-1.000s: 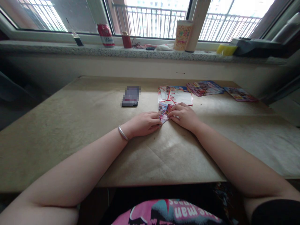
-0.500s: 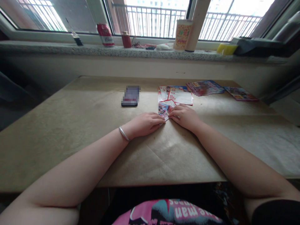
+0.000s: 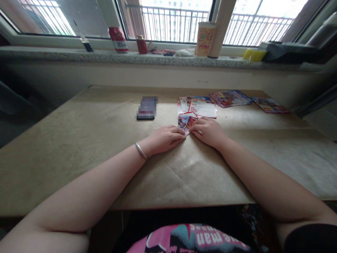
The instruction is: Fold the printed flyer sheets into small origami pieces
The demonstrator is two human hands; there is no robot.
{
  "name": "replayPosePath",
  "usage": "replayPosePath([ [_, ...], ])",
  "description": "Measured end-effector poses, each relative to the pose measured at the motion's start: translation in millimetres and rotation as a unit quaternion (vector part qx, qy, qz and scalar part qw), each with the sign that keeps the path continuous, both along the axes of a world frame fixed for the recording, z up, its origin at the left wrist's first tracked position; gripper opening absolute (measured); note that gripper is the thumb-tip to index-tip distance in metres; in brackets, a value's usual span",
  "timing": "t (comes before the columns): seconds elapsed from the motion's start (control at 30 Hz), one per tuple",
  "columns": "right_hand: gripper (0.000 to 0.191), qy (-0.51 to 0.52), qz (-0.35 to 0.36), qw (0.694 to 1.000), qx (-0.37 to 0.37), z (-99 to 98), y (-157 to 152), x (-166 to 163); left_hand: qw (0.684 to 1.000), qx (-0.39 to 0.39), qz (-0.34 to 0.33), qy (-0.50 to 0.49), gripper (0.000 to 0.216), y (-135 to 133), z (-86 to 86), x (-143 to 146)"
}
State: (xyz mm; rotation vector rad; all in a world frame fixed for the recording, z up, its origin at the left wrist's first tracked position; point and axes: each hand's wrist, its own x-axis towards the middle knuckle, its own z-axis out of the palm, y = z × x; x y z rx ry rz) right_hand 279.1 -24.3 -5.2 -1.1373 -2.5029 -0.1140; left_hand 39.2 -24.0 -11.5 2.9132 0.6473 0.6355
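Observation:
Between my hands lies a small printed paper sheet in red, blue and white, with creases showing. My left hand, a silver bangle at its wrist, has its fingers closed on the sheet's near left edge. Bent over the right side is my right hand, thumb and fingertips pinching the near edge. Both hands rest on the table, and the fingers cover part of the paper. Just beyond, touching or nearly touching it, are several printed leaflets, a white one on top.
A dark phone lies left of the leaflets on the beige table. Farther right are a stack of colourful leaflets and another pile. On the windowsill stand a red can and a paper cup.
Both hands stay at the paper's near edge. My left hand and wrist have shifted very slightly; the paper and the other items keep their places.

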Motion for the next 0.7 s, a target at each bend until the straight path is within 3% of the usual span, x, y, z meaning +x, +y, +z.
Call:
replayPosePath([
  [0.23,0.024,0.006,0.095,0.995,-0.015,0.1,-5.5,-3.9,1.000,0.005,0.014,0.014,0.026,-1.4,1.3,-0.3],
  [0.7,0.023,-0.013,0.024,0.999,-0.032,2.6,-2.5,1.1,1.000,0.014,0.006,0.021,0.027,0.4,-0.6,-0.3],
])
